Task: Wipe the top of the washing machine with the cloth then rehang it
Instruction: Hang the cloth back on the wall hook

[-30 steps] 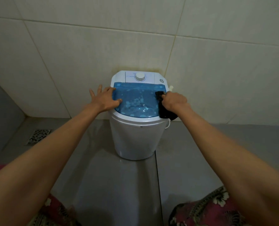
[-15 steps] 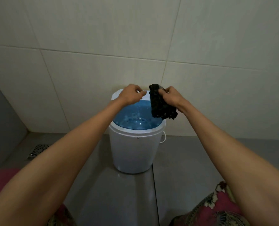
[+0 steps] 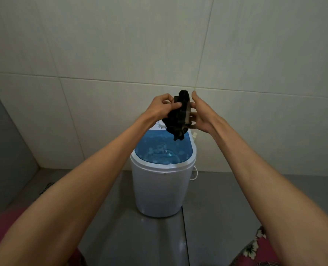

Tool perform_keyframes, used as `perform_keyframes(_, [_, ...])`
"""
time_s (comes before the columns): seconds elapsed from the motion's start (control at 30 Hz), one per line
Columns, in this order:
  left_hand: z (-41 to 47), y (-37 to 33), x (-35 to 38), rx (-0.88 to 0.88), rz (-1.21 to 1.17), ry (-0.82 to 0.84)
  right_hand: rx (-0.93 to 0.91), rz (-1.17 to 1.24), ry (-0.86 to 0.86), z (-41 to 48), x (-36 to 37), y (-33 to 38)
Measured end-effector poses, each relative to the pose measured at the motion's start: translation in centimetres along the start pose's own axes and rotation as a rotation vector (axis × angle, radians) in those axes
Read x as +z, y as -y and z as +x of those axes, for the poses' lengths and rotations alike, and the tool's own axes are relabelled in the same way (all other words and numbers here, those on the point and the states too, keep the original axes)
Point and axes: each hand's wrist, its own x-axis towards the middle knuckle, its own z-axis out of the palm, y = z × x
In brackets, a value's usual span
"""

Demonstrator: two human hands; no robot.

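A small white washing machine [image 3: 160, 191] with a translucent blue lid [image 3: 163, 150] stands on the grey floor against the tiled wall. Its white dial is partly hidden behind my hands. A dark, crumpled cloth [image 3: 179, 117] hangs in the air above the back of the lid. My left hand [image 3: 162, 108] pinches the cloth's left side. My right hand [image 3: 200, 114] holds its right side, fingers spread behind it. The cloth is clear of the lid.
Large cream wall tiles [image 3: 159, 45] fill the view behind the machine. A floor drain [image 3: 46, 187] lies at the left by a grey side wall. A thin white cord [image 3: 194, 172] hangs at the machine's right. Floral clothing [image 3: 255, 248] shows at the bottom.
The left hand left the lid and joined the right hand on the cloth. Both hands lifted the cloth off the machine's right edge and up, and the view tilted upward.
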Motion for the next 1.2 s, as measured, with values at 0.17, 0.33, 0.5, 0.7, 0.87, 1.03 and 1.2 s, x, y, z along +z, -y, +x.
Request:
perform_keyframes(0.17, [-0.5,0.4,-0.1,0.053,0.05,-0.021,0.03,0.005,0.031,0.7,-0.5,0.7])
perform_keyframes(0.33, [-0.1,0.0,-0.8,0.008,0.007,-0.01,0.021,0.04,-0.062,1.6,0.0,1.0])
perform_keyframes(0.5, [1.1,-0.9,-2.0,-0.104,0.044,-0.074,0.005,-0.015,-0.014,2.3,0.1,1.5])
perform_keyframes(0.7, [3.1,-0.6,-4.3,-0.236,0.227,0.039,-0.066,-0.048,0.03,4.1,-0.2,2.4])
perform_keyframes(0.87, [5.4,1.3,-6.7,-0.118,0.53,0.02,-0.208,-0.54,-0.273,7.2,-1.2,1.7])
perform_keyframes(1.03, [8.8,3.2,-8.6,-0.021,0.566,-0.008,-0.305,-0.826,-0.248,10.1,-2.6,0.1])
perform_keyframes(1.2, [13.3,5.3,-9.5,0.046,0.524,-0.048,-0.438,-0.859,-0.307,14.2,-2.6,-0.6])
